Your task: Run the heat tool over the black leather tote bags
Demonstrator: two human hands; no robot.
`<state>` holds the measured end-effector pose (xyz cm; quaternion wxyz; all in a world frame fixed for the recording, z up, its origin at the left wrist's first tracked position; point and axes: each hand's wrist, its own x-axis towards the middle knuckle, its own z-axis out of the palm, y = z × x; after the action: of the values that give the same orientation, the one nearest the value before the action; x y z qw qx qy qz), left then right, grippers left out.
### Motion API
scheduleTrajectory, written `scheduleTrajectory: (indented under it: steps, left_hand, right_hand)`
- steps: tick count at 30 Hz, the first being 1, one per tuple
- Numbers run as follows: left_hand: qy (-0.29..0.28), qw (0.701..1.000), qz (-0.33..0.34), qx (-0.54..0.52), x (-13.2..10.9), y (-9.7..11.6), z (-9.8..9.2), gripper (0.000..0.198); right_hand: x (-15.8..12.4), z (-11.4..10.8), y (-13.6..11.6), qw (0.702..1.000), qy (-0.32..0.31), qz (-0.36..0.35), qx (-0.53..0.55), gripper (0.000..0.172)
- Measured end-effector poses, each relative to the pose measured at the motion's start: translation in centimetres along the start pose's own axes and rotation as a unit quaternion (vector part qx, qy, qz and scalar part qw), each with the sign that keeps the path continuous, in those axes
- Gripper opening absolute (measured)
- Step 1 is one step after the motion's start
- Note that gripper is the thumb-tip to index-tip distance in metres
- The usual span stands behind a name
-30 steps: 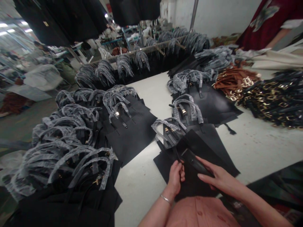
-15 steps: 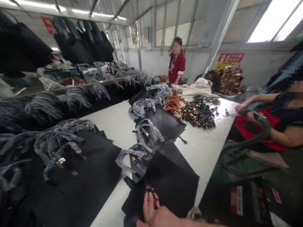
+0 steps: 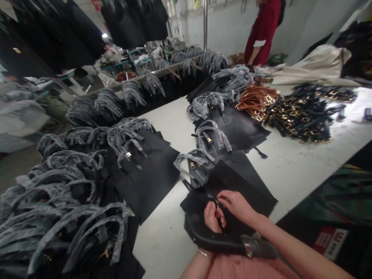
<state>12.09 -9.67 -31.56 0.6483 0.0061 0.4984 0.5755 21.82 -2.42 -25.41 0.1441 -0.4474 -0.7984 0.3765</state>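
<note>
My left hand (image 3: 212, 217) and my right hand (image 3: 236, 205) meet over a black leather bag panel (image 3: 232, 182) at the table's near side. Both pinch a narrow black strap (image 3: 216, 213) with a small metal fitting, partly hidden by my fingers. Under my hands, a curved black leather handle (image 3: 213, 242) ends in a plastic-wrapped grey section (image 3: 258, 248). Just beyond the panel lies a black bag with grey plastic-wrapped handles (image 3: 193, 166).
Stacks of black leather bags with wrapped handles (image 3: 142, 166) cover the white table (image 3: 165, 236) on the left. Brown straps (image 3: 257, 100) and black straps with gold buckles (image 3: 302, 118) lie far right. A person in red (image 3: 261, 35) stands beyond. Bags hang overhead.
The view has swung back down to the table after lifting toward the room. My hands have come together at the strap, and the curved handle now shows beneath them.
</note>
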Motion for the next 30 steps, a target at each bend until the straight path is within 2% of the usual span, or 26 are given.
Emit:
scheduleTrajectory:
  steps: [3, 6, 20, 25, 30]
  left_hand:
    - [0.004, 0.998, 0.063, 0.012, 0.2, -0.6, -0.3, 0.052]
    - [0.005, 0.997, 0.079, 0.023, 0.4, -0.9, -0.8, 0.053]
    - [0.003, 0.997, 0.069, 0.041, 0.4, -1.2, -1.5, 0.049]
    - [0.002, 0.997, 0.064, 0.036, 0.8, -1.2, -1.7, 0.051]
    - [0.004, 0.998, 0.055, 0.016, 0.9, -1.2, -1.6, 0.053]
  right_hand:
    - [0.4, 0.7, -0.1, 1.000, -0.014, -0.006, -0.003, 0.023]
    - [0.9, 1.0, 0.1, 0.999, -0.030, -0.020, -0.017, 0.024]
    - [0.7, 2.4, 1.2, 0.985, -0.076, -0.093, -0.125, 0.016]
    - [0.6, 2.8, 1.0, 0.991, -0.062, -0.079, -0.092, 0.013]
    - [0.8, 2.6, 1.0, 0.998, -0.040, -0.046, -0.029, 0.022]
